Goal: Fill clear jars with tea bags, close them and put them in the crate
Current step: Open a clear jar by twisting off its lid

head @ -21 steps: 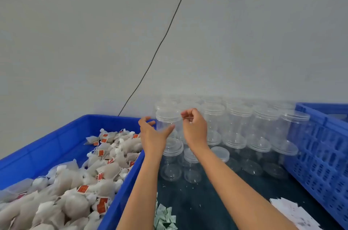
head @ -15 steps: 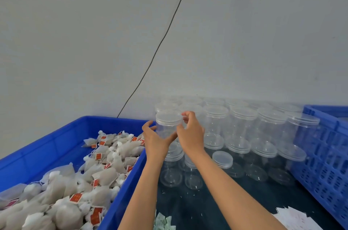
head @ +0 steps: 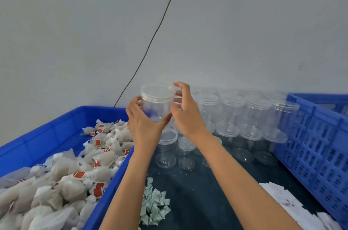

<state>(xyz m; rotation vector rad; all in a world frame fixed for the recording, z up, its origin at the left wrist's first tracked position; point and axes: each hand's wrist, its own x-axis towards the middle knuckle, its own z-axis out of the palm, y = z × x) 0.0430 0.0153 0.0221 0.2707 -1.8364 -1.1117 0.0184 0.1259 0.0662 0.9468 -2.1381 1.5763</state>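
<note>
At the near edge of the dark bench (head: 216, 197) a small heap of green-and-white sachets (head: 154, 205) lies just right of the blue tub (head: 105, 205), and a spread of white paper slips (head: 290, 203) lies at the near right, beside the slotted blue crate (head: 316, 147). The tub takes up the near left and is piled with tea bags (head: 62, 179), pale pouches with strings and small red tags. Both bare forearms reach away from the viewer over the bench between tub and crate.

Farther in, the left hand (head: 145, 122) cups the lower body of a clear jar (head: 156, 105), its fingers curled round the far left side and the thumb lying along the near underside. The jar is lifted above the others, upright or nearly so, looks empty, and has its clear lid (head: 157, 91) on. The right hand (head: 185, 111) is at the jar's right side with its fingers bent toward the lid's rim; the upper finger and thumb reach the rim's edge, though whether they truly pinch it I cannot tell.

Below and behind the hands stands the stock of empty jars (head: 243, 116), stacked in two tiers with lids on, running from the middle of the bench to the crate's wall. Beyond them is a plain grey wall (head: 244, 22), down which a thin black cable (head: 150, 41) slants to behind the tub's far rim.
</note>
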